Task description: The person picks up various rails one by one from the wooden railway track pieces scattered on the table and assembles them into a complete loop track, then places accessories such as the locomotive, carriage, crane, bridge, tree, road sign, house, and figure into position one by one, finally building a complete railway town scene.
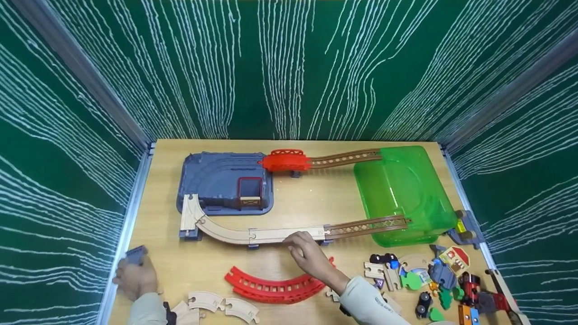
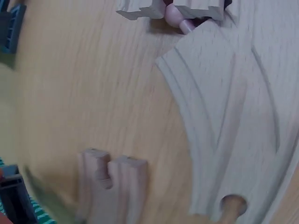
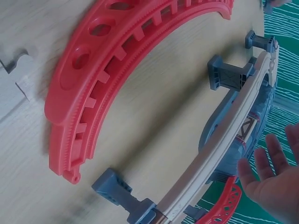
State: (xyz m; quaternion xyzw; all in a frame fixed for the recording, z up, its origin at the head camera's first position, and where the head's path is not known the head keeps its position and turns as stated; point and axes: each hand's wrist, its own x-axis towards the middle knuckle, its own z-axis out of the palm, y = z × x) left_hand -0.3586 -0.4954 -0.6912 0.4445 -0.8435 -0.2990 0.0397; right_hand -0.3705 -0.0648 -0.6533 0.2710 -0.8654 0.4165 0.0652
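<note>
In the head view, my left hand (image 1: 135, 276) is at the table's left edge and holds a grey-blue track support (image 1: 136, 254). The same support (image 2: 17, 198) shows at the lower left of the left wrist view, with a little of the fingers. My right hand (image 1: 308, 253) hovers by the straight wooden track (image 1: 289, 234). In the right wrist view its fingers (image 3: 275, 158) are spread and hold nothing. The raised wooden track (image 3: 219, 140) runs beside them on grey supports (image 3: 229, 74). A red curved track (image 1: 280, 289) lies just in front of it.
A grey-blue base (image 1: 216, 180) joins a red bridge (image 1: 286, 161) and brown track (image 1: 345, 158), reaching a green bin (image 1: 406, 189). Another brown track (image 1: 365, 225) meets the bin's front. Loose wooden tracks (image 1: 205, 300) lie front left. Toy pieces such as a red engine (image 1: 469, 286) crowd the front right.
</note>
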